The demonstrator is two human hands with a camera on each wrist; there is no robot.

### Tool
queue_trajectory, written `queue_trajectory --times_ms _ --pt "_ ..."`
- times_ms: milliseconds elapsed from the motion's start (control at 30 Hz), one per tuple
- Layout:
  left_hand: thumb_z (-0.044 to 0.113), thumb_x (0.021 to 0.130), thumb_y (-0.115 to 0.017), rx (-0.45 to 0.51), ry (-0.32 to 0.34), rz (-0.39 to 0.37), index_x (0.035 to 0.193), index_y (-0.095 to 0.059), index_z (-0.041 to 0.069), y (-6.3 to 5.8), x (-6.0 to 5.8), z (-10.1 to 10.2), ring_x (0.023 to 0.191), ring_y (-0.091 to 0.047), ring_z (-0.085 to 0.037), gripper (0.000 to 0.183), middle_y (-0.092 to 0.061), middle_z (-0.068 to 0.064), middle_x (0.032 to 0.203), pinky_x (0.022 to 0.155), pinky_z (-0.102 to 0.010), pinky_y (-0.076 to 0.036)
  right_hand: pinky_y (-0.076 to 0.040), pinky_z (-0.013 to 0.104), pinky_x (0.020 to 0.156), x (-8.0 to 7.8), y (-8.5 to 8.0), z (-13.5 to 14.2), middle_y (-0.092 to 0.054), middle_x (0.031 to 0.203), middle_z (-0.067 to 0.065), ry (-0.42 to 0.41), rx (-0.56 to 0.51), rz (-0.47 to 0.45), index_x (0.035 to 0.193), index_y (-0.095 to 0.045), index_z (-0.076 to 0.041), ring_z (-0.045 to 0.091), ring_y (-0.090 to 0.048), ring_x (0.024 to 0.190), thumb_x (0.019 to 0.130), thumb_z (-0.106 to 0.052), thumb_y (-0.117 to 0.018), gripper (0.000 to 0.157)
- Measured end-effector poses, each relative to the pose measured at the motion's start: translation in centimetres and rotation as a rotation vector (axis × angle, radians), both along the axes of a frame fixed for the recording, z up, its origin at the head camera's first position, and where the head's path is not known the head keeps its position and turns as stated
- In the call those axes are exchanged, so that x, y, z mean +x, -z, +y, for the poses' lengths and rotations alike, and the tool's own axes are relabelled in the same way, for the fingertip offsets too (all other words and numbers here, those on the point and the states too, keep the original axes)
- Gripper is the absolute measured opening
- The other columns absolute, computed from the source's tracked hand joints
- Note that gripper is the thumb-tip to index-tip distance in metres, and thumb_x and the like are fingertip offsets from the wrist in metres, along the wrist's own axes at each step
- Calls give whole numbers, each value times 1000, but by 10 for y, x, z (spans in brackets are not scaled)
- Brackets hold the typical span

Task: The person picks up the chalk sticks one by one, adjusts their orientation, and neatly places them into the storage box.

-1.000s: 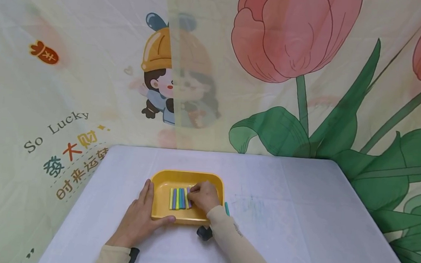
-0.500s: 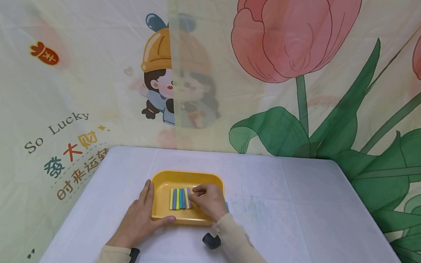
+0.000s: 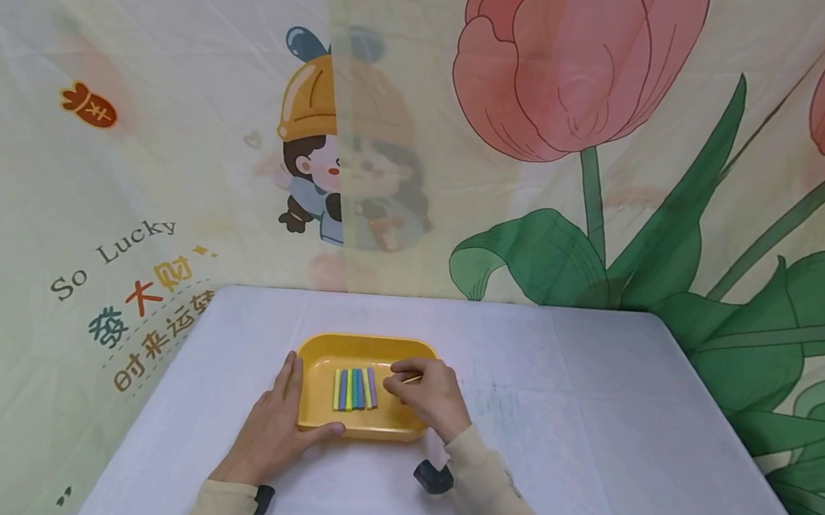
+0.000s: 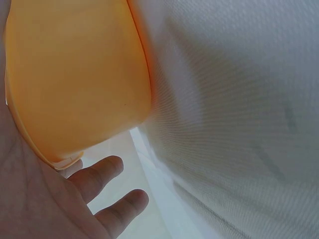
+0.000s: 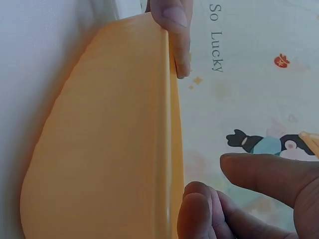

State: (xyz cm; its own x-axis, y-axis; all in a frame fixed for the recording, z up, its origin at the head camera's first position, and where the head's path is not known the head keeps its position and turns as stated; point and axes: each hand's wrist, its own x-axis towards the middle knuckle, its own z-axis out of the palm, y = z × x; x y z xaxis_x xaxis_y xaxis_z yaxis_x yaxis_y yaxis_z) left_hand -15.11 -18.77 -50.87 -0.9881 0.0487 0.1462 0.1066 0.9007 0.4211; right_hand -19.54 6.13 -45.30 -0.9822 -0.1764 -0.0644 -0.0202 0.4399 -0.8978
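A yellow tray (image 3: 368, 433) sits on the white-covered table, and a row of several coloured chalk sticks (image 3: 355, 390) lies side by side in it. The colours are yellow, purple, teal and blue. My left hand (image 3: 272, 425) rests against the tray's left side with straight fingers, its thumb on the front rim. In the left wrist view the fingers (image 4: 99, 174) stretch out past the tray wall. My right hand (image 3: 433, 394) hovers over the tray's right side, apart from the chalk. Between its thumb (image 5: 269, 177) and bent fingers I see a gap holding nothing.
Faint teal marks (image 3: 496, 400) colour the tablecloth right of the tray. A black wrist device (image 3: 432, 478) hangs at the right sleeve, another (image 3: 262, 504) at the left. Behind the table hangs a printed cloth (image 3: 382, 271) with tulips.
My right hand has let go of the rightmost purple chalk and moved right, away from the row. It now hides the teal stick beside the tray. The left hand stays in place.
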Motion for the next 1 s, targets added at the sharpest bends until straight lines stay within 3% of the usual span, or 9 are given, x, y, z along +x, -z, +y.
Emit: queue_trajectory --times_ms 300,633,1000 --pt "81 63 -57 -6 -5 -6 150 4 8 0 0 2 128 -35 -36 128 1 -10 156 102 -53 -34 -55 30 64 3 -4 23 -66 87 -2 33 -1 -11 100 -70 -15 26 -65 74 78 -30 -75 28" --pt "81 63 -57 -10 -3 8 150 3 7 0 1 1 127 -36 -37 128 -2 -13 156 101 -52 -34 -56 36 69 0 -8 54 -65 92 0 98 -17 -16 108 -68 -11 17 -64 73 77 -36 -75 41" --pt "82 63 -56 -12 -9 6 150 2 7 0 1 2 124 -40 -38 129 -2 -13 156 100 -53 -35 -55 38 71 -3 12 73 -64 90 0 203 61 -71 106 -69 -14 21 -63 74 79 -28 -73 31"
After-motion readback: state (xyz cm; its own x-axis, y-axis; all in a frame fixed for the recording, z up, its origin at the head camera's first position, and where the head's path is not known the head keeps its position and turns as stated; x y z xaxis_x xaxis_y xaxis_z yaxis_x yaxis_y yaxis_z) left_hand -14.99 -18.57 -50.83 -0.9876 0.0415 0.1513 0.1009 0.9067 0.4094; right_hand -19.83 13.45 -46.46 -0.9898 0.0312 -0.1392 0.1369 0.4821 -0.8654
